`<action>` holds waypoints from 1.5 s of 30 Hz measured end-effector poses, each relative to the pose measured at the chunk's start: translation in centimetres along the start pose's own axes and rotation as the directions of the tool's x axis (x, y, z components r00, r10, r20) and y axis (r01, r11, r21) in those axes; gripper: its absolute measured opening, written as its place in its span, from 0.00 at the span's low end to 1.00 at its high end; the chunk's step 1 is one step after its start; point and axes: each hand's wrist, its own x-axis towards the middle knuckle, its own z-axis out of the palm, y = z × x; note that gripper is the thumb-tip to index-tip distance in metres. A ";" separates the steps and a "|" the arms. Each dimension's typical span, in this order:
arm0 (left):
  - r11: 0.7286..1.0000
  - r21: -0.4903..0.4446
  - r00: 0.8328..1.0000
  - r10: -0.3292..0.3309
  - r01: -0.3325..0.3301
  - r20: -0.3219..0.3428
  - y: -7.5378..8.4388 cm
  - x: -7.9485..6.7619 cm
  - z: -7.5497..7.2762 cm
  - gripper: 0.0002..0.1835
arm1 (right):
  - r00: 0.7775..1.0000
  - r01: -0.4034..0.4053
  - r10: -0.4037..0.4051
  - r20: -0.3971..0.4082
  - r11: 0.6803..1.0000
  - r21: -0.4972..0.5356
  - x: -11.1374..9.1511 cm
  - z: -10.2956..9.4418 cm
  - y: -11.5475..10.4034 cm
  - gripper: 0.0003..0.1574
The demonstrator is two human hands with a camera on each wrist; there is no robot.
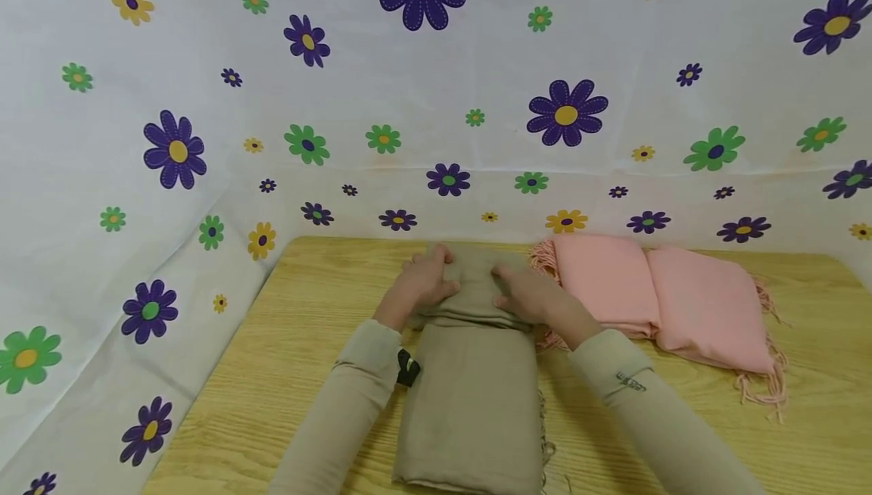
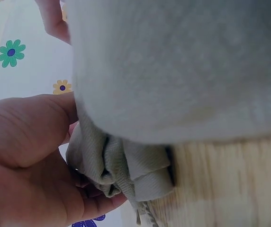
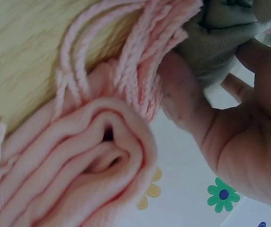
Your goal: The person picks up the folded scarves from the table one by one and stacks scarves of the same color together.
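A beige folded scarf (image 1: 477, 404) lies on the wooden table in front of me, with a thick folded bundle (image 1: 473, 272) of the same beige cloth at its far end. My left hand (image 1: 424, 281) grips the bundle's left side, and in the left wrist view its fingers curl round the stacked folds (image 2: 145, 170). On the opposite side my right hand (image 1: 534, 294) holds the bundle's right edge, thumb toward me. The right wrist view shows that hand around the beige cloth (image 3: 216, 42), right beside a pink scarf's fringe (image 3: 140, 61).
Two pink folded scarves (image 1: 606, 283) (image 1: 711, 309) with fringed ends sit side by side at the back right. Bare wood of the table (image 1: 272, 374) shows to the left. A white flower-print sheet (image 1: 354, 101) hangs behind and along the left side.
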 end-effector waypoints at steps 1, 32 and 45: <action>1.000 -0.001 1.000 0.004 -0.004 -0.001 -0.1 0.1 0.0 0.24 | 1.000 0.001 -0.001 -0.007 1.000 0.015 0.0 0.0 0.0 0.37; 0.820 -0.463 0.938 0.333 -0.337 -0.093 -4.7 1.3 2.1 0.18 | 0.974 -0.133 0.183 -0.134 0.938 0.319 0.3 0.3 0.0 0.72; 0.797 -0.475 0.924 0.365 -0.374 -0.114 -4.8 1.4 2.7 0.17 | 0.967 -0.133 0.237 -0.096 0.786 0.604 0.7 1.5 1.5 0.77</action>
